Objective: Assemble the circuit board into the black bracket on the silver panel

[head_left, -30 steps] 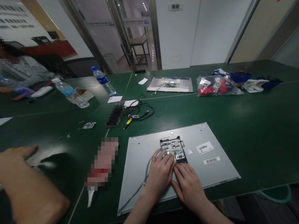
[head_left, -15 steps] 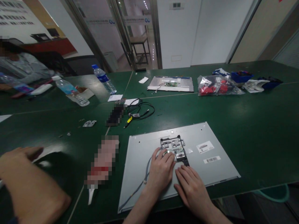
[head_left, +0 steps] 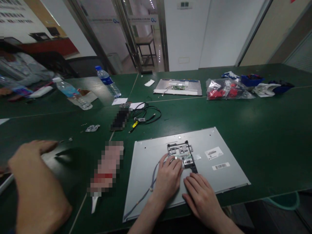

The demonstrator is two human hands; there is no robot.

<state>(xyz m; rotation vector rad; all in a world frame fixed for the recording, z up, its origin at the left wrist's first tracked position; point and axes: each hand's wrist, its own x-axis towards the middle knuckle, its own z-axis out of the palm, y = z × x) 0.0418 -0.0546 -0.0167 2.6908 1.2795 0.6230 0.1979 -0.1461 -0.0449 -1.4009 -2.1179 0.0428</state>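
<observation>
A silver flat display panel (head_left: 143, 169) lies back side up in front of me. In its middle sits a black bracket frame (head_left: 187, 143) with a small green circuit board (head_left: 187, 156) and a metal connector (head_left: 188, 162). My left hand (head_left: 169, 174) has its bent fingers closed over the board's left part, which they partly hide. A grey cable (head_left: 154, 177) runs from under those fingers to the panel's lower left corner. To the right, my right hand (head_left: 201, 191) lies on the panel with fingers stretched out, holding nothing, tips near the bracket's lower end.
At left, another person's arm (head_left: 39, 185) reaches over the green table (head_left: 243, 117). Black coiled cables (head_left: 152, 123) lie beyond the panel. Farther back are a second panel (head_left: 192, 87), a plastic bag with red items (head_left: 226, 91) and water bottles (head_left: 108, 81).
The other person's arm at left has shifted right and turned. My right hand has barely moved. My left hand stays at the circuit board.
</observation>
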